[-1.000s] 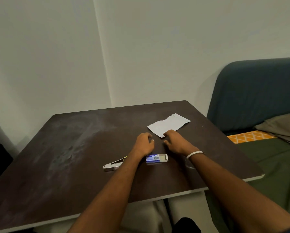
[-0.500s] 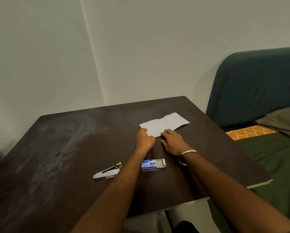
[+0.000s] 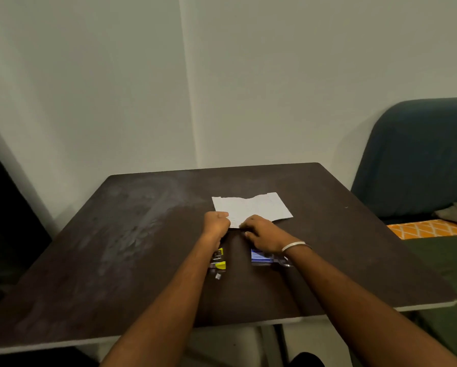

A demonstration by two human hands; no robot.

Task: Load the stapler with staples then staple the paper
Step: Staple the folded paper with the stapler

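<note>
A white sheet of paper (image 3: 252, 206) with a torn far edge lies flat on the dark brown table (image 3: 116, 247). My left hand (image 3: 216, 225) pinches the paper's near left edge. My right hand (image 3: 261, 231), with a metal bangle on the wrist, presses its fingers on the near edge beside it. A silver stapler with yellow ends (image 3: 218, 259) lies just right of my left forearm, partly hidden by it. The blue staple box (image 3: 260, 256) sits under my right wrist, partly covered.
A white wall corner stands behind the table. To the right is a dark blue sofa back (image 3: 420, 160) with an orange patterned cushion (image 3: 426, 229) and green cover. The table's pale front edge (image 3: 288, 320) runs below my forearms.
Both hands have moved forward from beside the staple box onto the paper's near edge. The view has swung, so the stapler and box now appear closer under my forearms.
</note>
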